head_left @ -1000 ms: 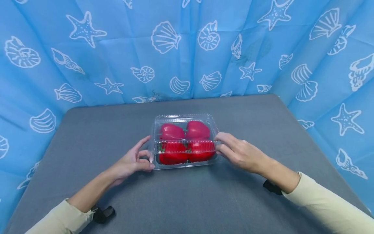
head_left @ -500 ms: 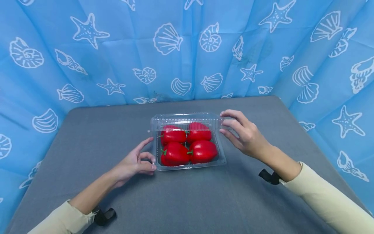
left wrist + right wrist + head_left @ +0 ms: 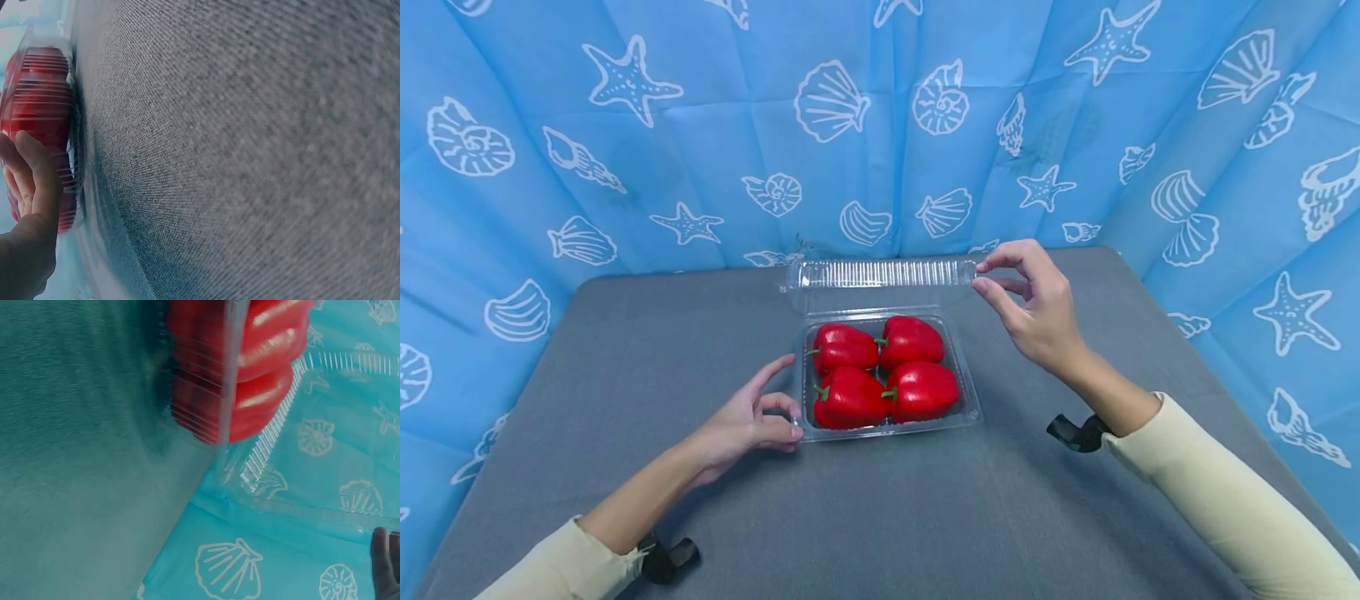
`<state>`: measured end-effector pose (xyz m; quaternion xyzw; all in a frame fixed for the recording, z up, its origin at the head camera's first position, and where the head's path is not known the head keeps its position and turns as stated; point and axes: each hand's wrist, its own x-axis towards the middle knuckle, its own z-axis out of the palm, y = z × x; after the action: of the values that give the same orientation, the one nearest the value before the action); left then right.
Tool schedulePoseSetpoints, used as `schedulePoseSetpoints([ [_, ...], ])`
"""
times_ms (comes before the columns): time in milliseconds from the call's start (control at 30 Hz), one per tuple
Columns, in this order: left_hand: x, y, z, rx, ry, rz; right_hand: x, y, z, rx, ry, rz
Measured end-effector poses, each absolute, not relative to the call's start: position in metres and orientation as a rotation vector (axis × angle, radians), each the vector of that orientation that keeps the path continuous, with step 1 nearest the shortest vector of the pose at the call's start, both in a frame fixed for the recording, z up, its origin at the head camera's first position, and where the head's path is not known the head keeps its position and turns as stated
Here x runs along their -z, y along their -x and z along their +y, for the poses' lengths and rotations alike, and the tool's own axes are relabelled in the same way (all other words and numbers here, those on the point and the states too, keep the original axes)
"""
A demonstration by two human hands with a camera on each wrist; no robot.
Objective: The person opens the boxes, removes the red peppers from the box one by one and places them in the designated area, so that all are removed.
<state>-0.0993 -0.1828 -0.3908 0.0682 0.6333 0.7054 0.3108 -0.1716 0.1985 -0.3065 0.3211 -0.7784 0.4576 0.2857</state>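
Note:
A clear plastic clamshell container [image 3: 887, 431] lies on the table with several red bell peppers [image 3: 923, 390] in it, their green stems pointing left. Its hinged lid [image 3: 883, 273] is raised and stands up at the far side. My right hand [image 3: 1037, 308] pinches the lid's right edge between thumb and fingers. At the container's left side, my left hand [image 3: 741, 425] touches the edge with thumb and fingertips, the index finger extended. The left wrist view has these fingers against the ribbed side wall. In the right wrist view, only a bit of the right fingers [image 3: 382, 562] shows.
Grey cloth covers the table [image 3: 880, 517], whose back edge runs behind the container. A blue curtain [image 3: 880, 125] with white seashells and starfish hangs behind and along both sides. A black strap [image 3: 666, 558] sits at the left wrist, another [image 3: 1075, 433] at the right.
The right hand has swung the lid up and back, away from the peppers, which now lie uncovered. My left hand stays at the container's left edge.

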Motion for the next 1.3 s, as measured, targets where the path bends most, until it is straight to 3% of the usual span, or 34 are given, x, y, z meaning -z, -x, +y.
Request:
schedulePoseSetpoints([
  [667, 0.392, 0.101, -0.184, -1.882, -0.193, 1.688, 0.299, 0.216, 0.185, -1.657, -0.653, -2.224],
  [1300, 0.391, 0.103, -0.181, -1.871, -0.114, 1.699, 0.315, 0.243, 0.182, -1.716, -0.463, -2.544],
])
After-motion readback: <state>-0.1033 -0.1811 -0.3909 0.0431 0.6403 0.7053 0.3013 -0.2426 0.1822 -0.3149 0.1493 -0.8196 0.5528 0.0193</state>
